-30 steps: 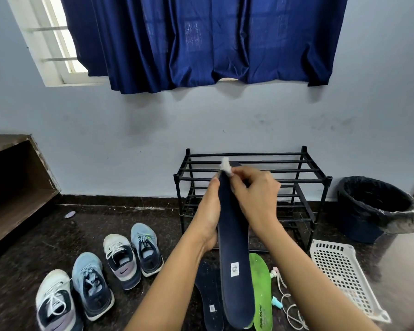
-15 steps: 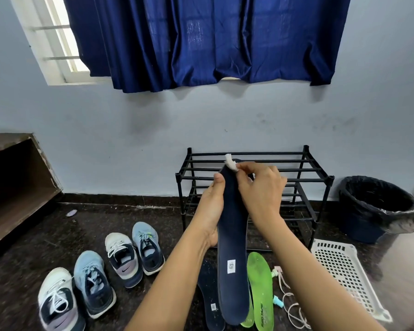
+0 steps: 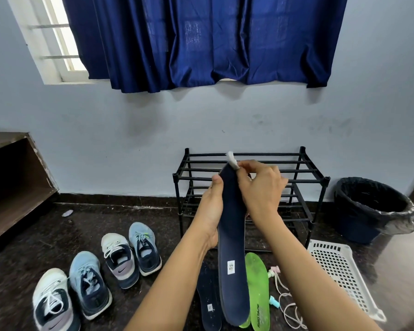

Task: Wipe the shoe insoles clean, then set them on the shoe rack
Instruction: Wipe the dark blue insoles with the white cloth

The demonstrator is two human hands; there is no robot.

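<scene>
1. Item in hand: the long dark navy foam insole [image 3: 232, 223] is standing almost upright in the air before the black metal-bar shoe rack [image 3: 304, 180], toe end up. Its heel is hanging above the floor.
2. The left hand [image 3: 210, 211] is gripping the insole's left edge, with the thumb pressing on the face near the toe. The fingers are probably wrapping round behind, though they are hidden.
3. The right hand [image 3: 261, 187] is pinching a small white wiping wad [image 3: 232, 160] against the toe tip, fingers curled round it.
4. Risk: the insole is being held on one side only, so hard rubbing at the tip could be bending the foam away from the wad, leaving the tip unwiped.
5. Risk: the wad is small and could be slipping out of the pinch and dropping through the rack bars.
6. Risk: a lowered heel would be touching the second navy insole [image 3: 209, 299] or the bright green insole [image 3: 258, 283] lying on the dark speckled floor [image 3: 46, 235], picking up dirt again.
7. Edges: the rack's shelves are gapped bars, so an insole laid along the gaps could be falling through.
8. Room: the top shelf is lying open just behind the hands. The white perforated plastic basket [image 3: 339, 271] and the pale looped cord [image 3: 289, 304] are crowding the floor to the right.
</scene>
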